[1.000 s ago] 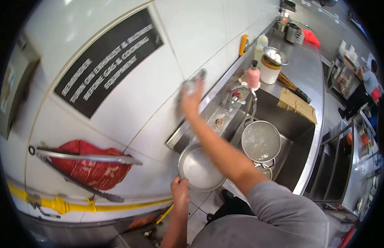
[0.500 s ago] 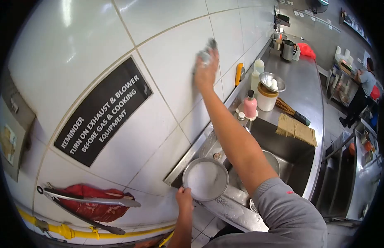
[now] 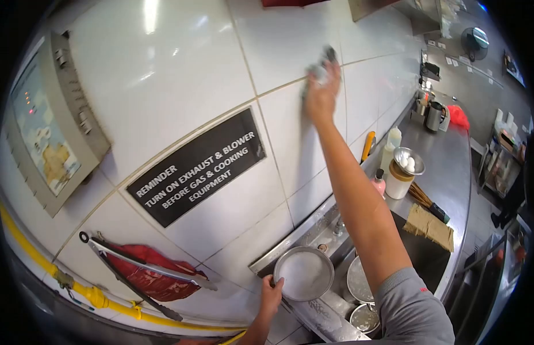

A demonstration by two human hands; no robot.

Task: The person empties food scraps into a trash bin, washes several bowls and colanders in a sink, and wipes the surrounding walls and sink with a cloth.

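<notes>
My right hand (image 3: 321, 102) is raised against the white tiled wall (image 3: 304, 135), with a crumpled greyish cloth (image 3: 320, 75) under its fingers. The cloth is blurred, and a darker end of it shows past the fingertips. Lower down, my left hand (image 3: 271, 294) grips the near edge of a round, shallow metal pan (image 3: 304, 274). Cloudy whitish liquid appears to fill the pan, which is held level beside the sink ledge. My right forearm hides part of the sink (image 3: 422, 247), where a larger round pan (image 3: 359, 280) and a smaller metal bowl (image 3: 365, 318) show.
A black reminder sign (image 3: 196, 167) and a grey panel box (image 3: 60, 123) are on the wall. Tongs (image 3: 146, 261) hang over a red cloth (image 3: 154, 276), above a yellow pipe (image 3: 94, 296). A bowl of eggs (image 3: 409, 161) tops a jar (image 3: 398, 183) on the counter.
The view has swung left and upward, so the scene sits further right and lower. My right hand with the cloth has moved up the tiles, while my left hand keeps hold of the pan.
</notes>
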